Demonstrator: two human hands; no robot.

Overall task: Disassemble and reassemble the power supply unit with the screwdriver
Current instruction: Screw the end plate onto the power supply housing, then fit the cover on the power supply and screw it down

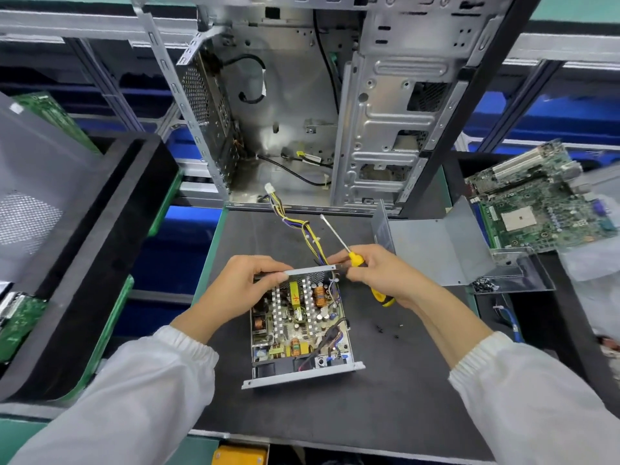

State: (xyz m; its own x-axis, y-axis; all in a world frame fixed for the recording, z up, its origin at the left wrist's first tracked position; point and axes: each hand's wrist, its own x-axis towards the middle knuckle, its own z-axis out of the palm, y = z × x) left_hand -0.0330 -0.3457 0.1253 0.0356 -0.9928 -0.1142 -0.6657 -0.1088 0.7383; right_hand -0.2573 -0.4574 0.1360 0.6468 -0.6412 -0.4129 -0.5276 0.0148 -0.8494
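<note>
Evidently mid-disassembly, the left hand (pixel 246 283) gripped the open grey metal power supply unit (pixel 298 327). The right hand (pixel 379 273) clasped the yellow-handled screwdriver (pixel 355 260); freeing the board came next.

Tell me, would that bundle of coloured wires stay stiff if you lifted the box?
Probably floppy: the wires curve loosely across the mat. White ties bunch them, so they'd likely swing together. The plug at the end might dangle and snag.

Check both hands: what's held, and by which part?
Right hand grips the screwdriver by its yellow handle. Left hand pinches the far wall of the open power supply unit.
</note>
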